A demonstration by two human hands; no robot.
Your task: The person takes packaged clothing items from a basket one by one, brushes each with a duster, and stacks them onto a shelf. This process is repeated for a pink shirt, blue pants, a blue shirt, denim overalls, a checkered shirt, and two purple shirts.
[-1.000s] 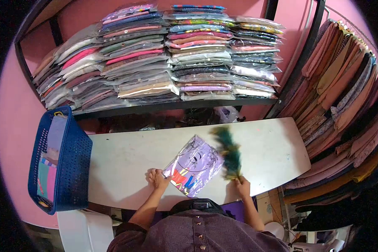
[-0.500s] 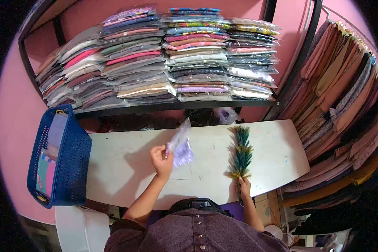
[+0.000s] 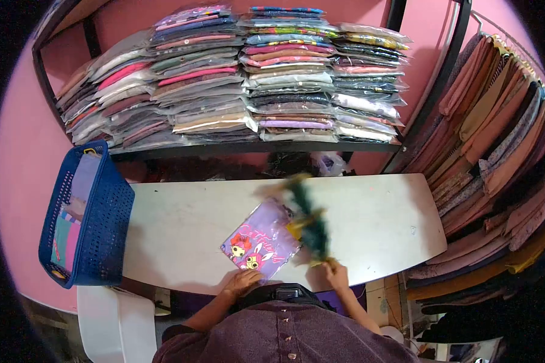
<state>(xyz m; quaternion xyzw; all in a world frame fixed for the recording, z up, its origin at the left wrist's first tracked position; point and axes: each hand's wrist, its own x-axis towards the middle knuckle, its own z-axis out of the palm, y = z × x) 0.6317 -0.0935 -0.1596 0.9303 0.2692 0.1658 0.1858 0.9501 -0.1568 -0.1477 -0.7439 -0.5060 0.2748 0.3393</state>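
Note:
A lilac garment in a clear plastic bag (image 3: 260, 239), printed with pink lettering and cartoon figures, lies flat and slanted on the white table (image 3: 185, 224). My left hand (image 3: 243, 282) is at its lower edge near the table's front, fingers closed on that edge. In my right hand (image 3: 336, 274), the handle of a green and yellow feather duster (image 3: 315, 233) is gripped. The duster is blurred by motion, and its feathers overlap the right side of the bag.
A blue perforated basket (image 3: 106, 224) holding folded cloth stands at the table's left end. Behind, a shelf carries stacks of bagged garments (image 3: 290, 78). Clothes on hangers (image 3: 490, 133) line the right side. A white plastic bin (image 3: 115, 327) sits below the basket.
My left hand has lowered the bagged garment from mid-air onto the table, its printed side now up. The feather duster has swung left from upright to over the bag's right side.

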